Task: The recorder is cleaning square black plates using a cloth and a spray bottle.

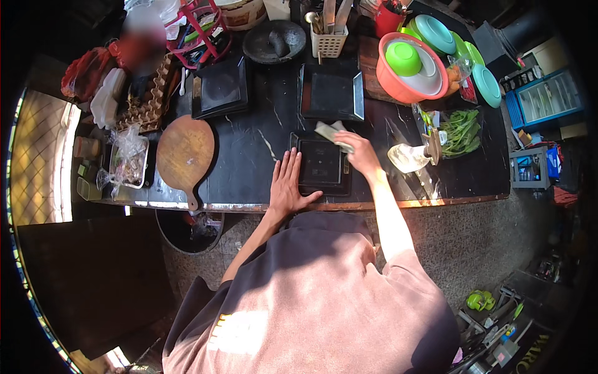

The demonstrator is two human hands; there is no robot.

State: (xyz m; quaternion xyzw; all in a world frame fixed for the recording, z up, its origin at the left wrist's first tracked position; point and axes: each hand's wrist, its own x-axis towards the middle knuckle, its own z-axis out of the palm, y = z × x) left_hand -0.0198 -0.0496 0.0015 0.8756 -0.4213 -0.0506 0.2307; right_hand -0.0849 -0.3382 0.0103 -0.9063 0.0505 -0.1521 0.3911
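Observation:
A square black plate (319, 166) lies bottom up on the dark, veined table, near its front edge. My left hand (288, 184) rests flat along the plate's left side, fingers spread and thumb over the lower left corner. Folded in my right hand (356, 150) is a pale cloth (332, 133), held against the plate's upper right edge. Beyond it stands a stack of black square plates (331, 91), with a second stack (220, 89) farther left. To the right of my right hand lies a crumpled whitish cloth (405, 157).
A round wooden cutting board (185, 152) lies left, beside a plastic-covered tray (129, 161). At the back are a stone mortar (261, 44) and a utensil basket (329, 44). Right stand a coral basin (387, 79) with bowls and bagged leafy greens (460, 132). A blurred person (142, 42) appears upper left.

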